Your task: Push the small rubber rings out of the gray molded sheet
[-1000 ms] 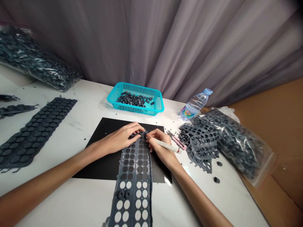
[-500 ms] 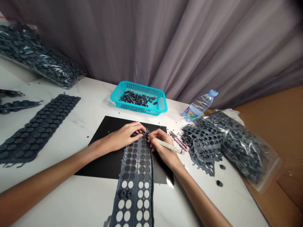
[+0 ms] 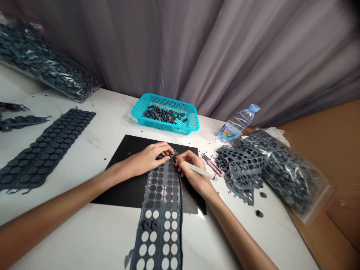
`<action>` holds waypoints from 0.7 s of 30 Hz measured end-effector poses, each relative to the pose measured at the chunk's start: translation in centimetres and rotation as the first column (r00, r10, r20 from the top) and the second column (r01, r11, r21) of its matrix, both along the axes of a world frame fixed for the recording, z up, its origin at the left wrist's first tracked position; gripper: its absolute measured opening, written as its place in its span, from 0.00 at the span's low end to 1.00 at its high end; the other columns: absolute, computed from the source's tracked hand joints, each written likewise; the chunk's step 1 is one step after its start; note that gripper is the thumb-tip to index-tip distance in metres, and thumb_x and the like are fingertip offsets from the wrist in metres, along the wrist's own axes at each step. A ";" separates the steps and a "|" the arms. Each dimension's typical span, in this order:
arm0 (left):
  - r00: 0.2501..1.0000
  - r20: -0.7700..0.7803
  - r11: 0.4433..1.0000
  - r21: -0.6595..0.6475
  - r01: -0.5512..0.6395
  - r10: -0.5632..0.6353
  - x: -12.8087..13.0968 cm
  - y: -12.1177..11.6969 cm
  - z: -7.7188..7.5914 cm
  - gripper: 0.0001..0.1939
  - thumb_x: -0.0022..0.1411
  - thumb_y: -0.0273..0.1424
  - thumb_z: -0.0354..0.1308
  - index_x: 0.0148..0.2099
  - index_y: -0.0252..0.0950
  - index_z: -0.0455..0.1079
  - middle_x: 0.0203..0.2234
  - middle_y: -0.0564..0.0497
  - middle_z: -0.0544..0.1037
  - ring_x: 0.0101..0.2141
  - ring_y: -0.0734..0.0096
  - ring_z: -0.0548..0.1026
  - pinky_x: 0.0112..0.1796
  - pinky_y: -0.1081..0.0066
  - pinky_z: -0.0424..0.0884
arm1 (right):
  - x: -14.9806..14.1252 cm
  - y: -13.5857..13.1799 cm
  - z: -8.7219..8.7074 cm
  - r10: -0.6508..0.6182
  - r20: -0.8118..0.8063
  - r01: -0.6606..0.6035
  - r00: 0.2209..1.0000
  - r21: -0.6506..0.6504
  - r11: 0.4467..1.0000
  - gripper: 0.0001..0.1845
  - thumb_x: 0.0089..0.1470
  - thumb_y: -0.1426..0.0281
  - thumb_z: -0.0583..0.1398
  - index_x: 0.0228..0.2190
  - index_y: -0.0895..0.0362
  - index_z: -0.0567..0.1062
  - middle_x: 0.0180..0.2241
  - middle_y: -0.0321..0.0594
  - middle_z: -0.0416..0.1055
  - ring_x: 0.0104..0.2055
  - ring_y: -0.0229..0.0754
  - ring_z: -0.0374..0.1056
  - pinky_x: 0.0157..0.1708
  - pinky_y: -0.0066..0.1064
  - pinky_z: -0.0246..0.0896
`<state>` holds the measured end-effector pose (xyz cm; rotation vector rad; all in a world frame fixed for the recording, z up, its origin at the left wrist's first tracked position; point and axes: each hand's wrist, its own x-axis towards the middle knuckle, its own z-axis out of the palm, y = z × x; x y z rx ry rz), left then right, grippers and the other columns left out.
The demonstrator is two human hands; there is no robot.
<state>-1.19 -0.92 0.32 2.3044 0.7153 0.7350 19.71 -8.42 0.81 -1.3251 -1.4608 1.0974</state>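
Observation:
A long dark rubber sheet (image 3: pixel 163 210) with rows of round holes runs from my hands toward me, partly over a black mat (image 3: pixel 120 193). Two ring-shaped rubber parts (image 3: pixel 150 225) still sit in its lower left rows. My left hand (image 3: pixel 153 157) pinches the far end of the sheet, with fingers bent round a small dark piece there. My right hand (image 3: pixel 192 168) grips a pale, wrapped pen-like tool (image 3: pixel 199 171), its tip at that same far end close to the left fingertips. The tip itself is hidden by the fingers.
Behind the mat stands a turquoise basket (image 3: pixel 165 126) of small rubber parts. To the right are pink thread snips (image 3: pixel 213 165), a water bottle (image 3: pixel 236 123), punched rubber scraps (image 3: pixel 243 168) and a filled bag (image 3: pixel 289 168). An unpunched rubber sheet (image 3: pixel 50 146) and another bag (image 3: pixel 47 63) lie left.
Both hands stay at the sheet's far end with only slight finger movement. The whole view has shifted a little, so things appear slightly higher.

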 end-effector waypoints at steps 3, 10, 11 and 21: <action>1.000 -0.027 1.000 0.016 -0.012 0.012 0.0 -0.4 0.5 0.10 0.71 0.30 0.53 0.51 0.41 0.72 0.46 0.50 0.76 0.45 0.66 0.76 0.48 0.64 0.73 | 0.0 0.1 -0.2 0.000 0.007 0.000 1.000 0.003 1.000 0.11 0.63 0.59 0.59 0.36 0.55 0.73 0.31 0.37 0.74 0.29 0.38 0.68 0.25 0.27 0.64; 0.990 -0.142 0.976 0.214 0.034 -0.004 0.6 -0.9 0.6 0.11 0.75 0.30 0.49 0.51 0.38 0.73 0.48 0.47 0.75 0.51 0.62 0.74 0.53 0.61 0.70 | 0.0 0.0 -0.3 -0.014 0.046 0.013 0.999 0.023 1.000 0.07 0.61 0.64 0.59 0.34 0.54 0.71 0.29 0.35 0.72 0.28 0.38 0.68 0.26 0.27 0.61; 0.991 -0.136 0.974 0.226 0.031 0.000 0.7 -1.0 0.5 0.11 0.75 0.30 0.49 0.49 0.38 0.74 0.47 0.47 0.76 0.50 0.62 0.74 0.53 0.61 0.71 | 0.0 -0.1 -0.2 -0.018 0.073 0.016 0.997 0.037 0.999 0.07 0.61 0.64 0.59 0.33 0.54 0.71 0.28 0.34 0.71 0.28 0.38 0.67 0.26 0.28 0.60; 0.916 0.303 0.953 -0.232 -0.196 0.262 1.7 -1.6 0.5 0.10 0.69 0.37 0.59 0.42 0.37 0.75 0.40 0.48 0.79 0.42 0.66 0.79 0.47 0.65 0.77 | -1.0 -0.7 0.4 -0.104 0.224 0.075 0.969 0.133 0.988 0.07 0.61 0.65 0.58 0.32 0.53 0.70 0.25 0.31 0.69 0.26 0.37 0.64 0.26 0.29 0.57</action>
